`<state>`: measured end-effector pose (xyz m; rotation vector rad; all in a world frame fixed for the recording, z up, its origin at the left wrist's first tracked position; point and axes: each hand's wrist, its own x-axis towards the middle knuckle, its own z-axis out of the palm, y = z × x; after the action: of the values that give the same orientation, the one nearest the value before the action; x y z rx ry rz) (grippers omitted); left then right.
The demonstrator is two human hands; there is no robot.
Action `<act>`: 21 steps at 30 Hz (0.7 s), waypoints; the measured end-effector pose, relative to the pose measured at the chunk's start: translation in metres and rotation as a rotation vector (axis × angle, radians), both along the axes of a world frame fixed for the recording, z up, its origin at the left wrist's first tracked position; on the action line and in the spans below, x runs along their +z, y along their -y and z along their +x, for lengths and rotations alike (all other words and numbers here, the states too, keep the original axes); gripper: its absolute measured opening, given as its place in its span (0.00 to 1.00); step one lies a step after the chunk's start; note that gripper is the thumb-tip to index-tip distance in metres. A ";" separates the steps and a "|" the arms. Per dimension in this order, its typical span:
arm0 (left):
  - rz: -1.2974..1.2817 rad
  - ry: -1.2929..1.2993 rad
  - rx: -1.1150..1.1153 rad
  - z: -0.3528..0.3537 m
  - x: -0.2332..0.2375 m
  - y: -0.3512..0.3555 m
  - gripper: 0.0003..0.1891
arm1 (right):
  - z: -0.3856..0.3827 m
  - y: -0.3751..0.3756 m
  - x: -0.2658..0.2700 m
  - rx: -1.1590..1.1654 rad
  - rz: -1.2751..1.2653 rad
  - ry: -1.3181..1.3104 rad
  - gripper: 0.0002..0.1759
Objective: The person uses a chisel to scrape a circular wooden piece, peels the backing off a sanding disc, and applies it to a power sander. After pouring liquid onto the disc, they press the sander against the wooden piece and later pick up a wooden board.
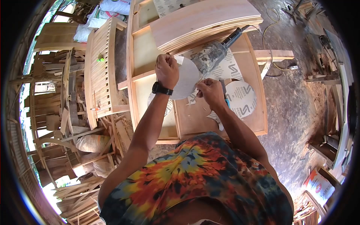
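Between my two hands is a thin, round, pale grey sanding disc (188, 77), plain on the side facing me. My left hand (167, 70), with a dark watch on its wrist, is closed at the disc's upper left edge. Fingers curled, my right hand (211, 92) pinches the lower right edge. Just beyond the disc lies a dusty power tool (210, 57), probably a grinder, its dark handle pointing away to the right. Printed round discs (242, 100) lie beside my right forearm; another is partly hidden by my left forearm.
Everything rests on a framed wooden panel (195, 122). A stack of wooden boards (206, 22) lies across its far side. A slatted wooden piece (100, 63) stands at the left, with scrap timber beyond. A cable (264, 45) runs over the floor at the right.
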<state>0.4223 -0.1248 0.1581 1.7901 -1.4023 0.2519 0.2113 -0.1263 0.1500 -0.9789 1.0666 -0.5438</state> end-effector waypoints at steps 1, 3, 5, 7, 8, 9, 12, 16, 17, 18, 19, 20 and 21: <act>0.038 -0.050 0.034 -0.008 0.008 -0.003 0.10 | -0.001 -0.001 0.003 0.007 -0.007 -0.004 0.13; 0.076 -0.100 0.074 -0.014 0.013 -0.005 0.11 | 0.000 -0.004 0.007 0.005 0.009 -0.024 0.13; 0.091 -0.209 0.083 -0.015 0.013 -0.007 0.13 | 0.000 -0.007 0.009 0.003 0.025 -0.046 0.13; 0.114 -0.320 0.092 -0.008 0.004 -0.007 0.14 | 0.000 -0.009 0.011 -0.005 0.022 -0.045 0.14; 0.138 -0.428 0.098 -0.005 0.001 -0.006 0.14 | 0.000 -0.009 0.012 -0.003 0.019 -0.046 0.14; 0.135 -0.428 0.099 -0.007 0.007 -0.006 0.14 | 0.000 -0.009 0.013 -0.003 0.014 -0.050 0.14; 0.186 -0.739 0.102 -0.010 0.013 -0.006 0.13 | 0.000 -0.009 0.013 -0.006 0.012 -0.047 0.13; 0.034 -1.101 0.021 -0.003 0.013 -0.009 0.10 | 0.001 -0.010 0.014 -0.011 0.032 -0.035 0.13; 0.056 -1.200 0.027 -0.003 0.020 -0.010 0.09 | 0.001 -0.010 0.011 -0.008 0.032 -0.035 0.13; 0.053 -1.199 0.030 -0.001 0.020 -0.012 0.09 | 0.001 -0.010 0.008 -0.008 0.030 -0.026 0.13; 0.029 -1.236 0.000 0.001 0.020 -0.012 0.08 | 0.002 -0.009 0.005 -0.008 0.028 -0.015 0.13; 0.005 -1.272 -0.032 0.003 0.020 -0.013 0.08 | 0.002 -0.009 0.002 -0.005 0.027 -0.013 0.13; 0.004 -1.270 -0.032 0.003 0.023 -0.014 0.08 | 0.002 -0.009 0.002 -0.007 0.033 -0.003 0.13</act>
<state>0.4257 -0.1113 0.1812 1.4121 -0.4835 -0.7882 0.2131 -0.1172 0.1520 -0.9474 1.0788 -0.5287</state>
